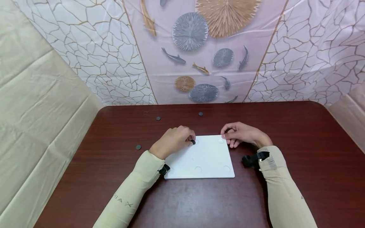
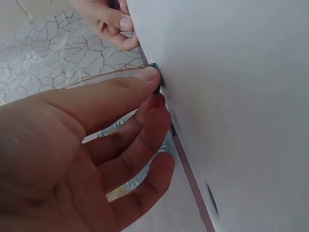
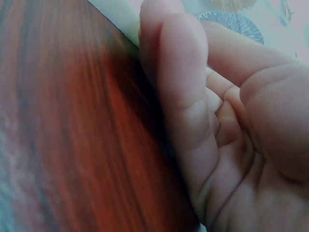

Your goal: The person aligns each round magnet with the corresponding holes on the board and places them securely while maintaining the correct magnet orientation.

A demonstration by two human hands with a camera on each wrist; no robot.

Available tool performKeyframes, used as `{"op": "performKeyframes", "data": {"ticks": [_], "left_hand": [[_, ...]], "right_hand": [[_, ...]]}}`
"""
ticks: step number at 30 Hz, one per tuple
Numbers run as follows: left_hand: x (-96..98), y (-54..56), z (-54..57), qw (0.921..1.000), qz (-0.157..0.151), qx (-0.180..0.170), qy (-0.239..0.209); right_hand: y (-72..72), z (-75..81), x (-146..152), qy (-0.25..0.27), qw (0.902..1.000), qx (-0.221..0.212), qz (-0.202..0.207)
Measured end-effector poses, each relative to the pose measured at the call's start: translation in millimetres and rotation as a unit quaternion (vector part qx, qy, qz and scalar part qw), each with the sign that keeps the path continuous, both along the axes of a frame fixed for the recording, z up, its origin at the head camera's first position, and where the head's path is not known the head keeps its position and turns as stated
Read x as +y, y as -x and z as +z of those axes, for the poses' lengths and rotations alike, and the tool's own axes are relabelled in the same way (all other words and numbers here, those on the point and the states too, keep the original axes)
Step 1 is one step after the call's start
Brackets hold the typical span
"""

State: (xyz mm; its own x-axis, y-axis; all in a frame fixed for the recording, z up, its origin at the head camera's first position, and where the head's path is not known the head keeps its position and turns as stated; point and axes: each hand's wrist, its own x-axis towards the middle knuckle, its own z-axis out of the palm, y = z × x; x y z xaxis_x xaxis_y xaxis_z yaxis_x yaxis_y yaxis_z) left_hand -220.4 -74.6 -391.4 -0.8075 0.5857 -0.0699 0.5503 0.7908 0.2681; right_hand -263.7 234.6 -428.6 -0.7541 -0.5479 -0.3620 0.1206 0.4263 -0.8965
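A white rectangular board (image 1: 211,155) with shallow round marks lies flat on the table. Between thumb and fingertips my left hand (image 1: 177,141) pinches a small dark disc (image 1: 193,142), held close over the board near its far edge. In the left wrist view the same disc (image 2: 157,77) shows partly behind the thumb tip. My right hand (image 1: 242,133) grips the board's far right corner with thumb and index finger, its other fingers curled beside the edge. The right wrist view shows that hand (image 3: 193,106) from the palm side, with a pale strip of board (image 3: 116,17) beyond the fingers.
Three more dark discs lie on the dark red table (image 1: 299,133): one disc (image 1: 138,147) left of the board, another (image 1: 158,118) at the far left and a third (image 1: 201,114) behind the board. A patterned cloth (image 1: 196,69) hangs at the table's back edge.
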Motion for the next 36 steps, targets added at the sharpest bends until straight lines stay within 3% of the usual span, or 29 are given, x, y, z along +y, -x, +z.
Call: {"op": "performKeyframes", "data": {"ticks": [10, 17, 36], "left_hand": [[4.0, -0.7, 0.9, 0.9986, 0.027, -0.022, -0.04], [5.8, -0.7, -1.3, 0.9979, 0.019, -0.019, -0.058], [4.8, -1.2, 0.2, 0.9978, 0.039, -0.01, -0.054]], "right_hand": [[2.9, 3.5, -1.8, 0.002, 0.9999, -0.012, -0.007], [1.5, 3.2, -0.7, 0.0, 0.9999, -0.01, -0.006], [0.3, -0.5, 0.2, 0.011, 0.9999, 0.0, 0.005]]}}
